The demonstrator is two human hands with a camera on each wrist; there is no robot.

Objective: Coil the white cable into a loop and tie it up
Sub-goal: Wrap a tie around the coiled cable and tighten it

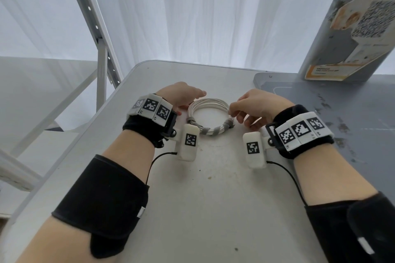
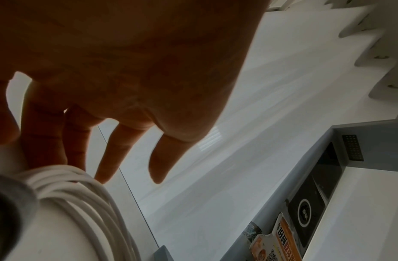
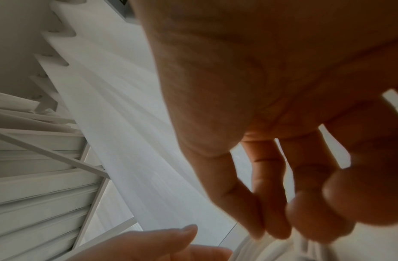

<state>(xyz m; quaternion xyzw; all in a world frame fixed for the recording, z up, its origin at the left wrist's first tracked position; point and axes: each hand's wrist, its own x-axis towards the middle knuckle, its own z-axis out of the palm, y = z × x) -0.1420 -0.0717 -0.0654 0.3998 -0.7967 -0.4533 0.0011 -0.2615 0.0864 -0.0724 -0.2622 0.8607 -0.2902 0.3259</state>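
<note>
The white cable lies coiled in a round loop on the pale table. A grey strap winds round the near side of the coil. My left hand arches over the coil's left edge with straight fingers, holding nothing; the cable runs just below them. My right hand is at the coil's right edge, thumb and fingertips curled together in a pinch on the cable strands, which are blurred there.
A darker grey surface adjoins the table on the right, with an upright grey panel carrying an orange-and-white poster. A white metal frame stands off the left edge. White curtains hang behind the table.
</note>
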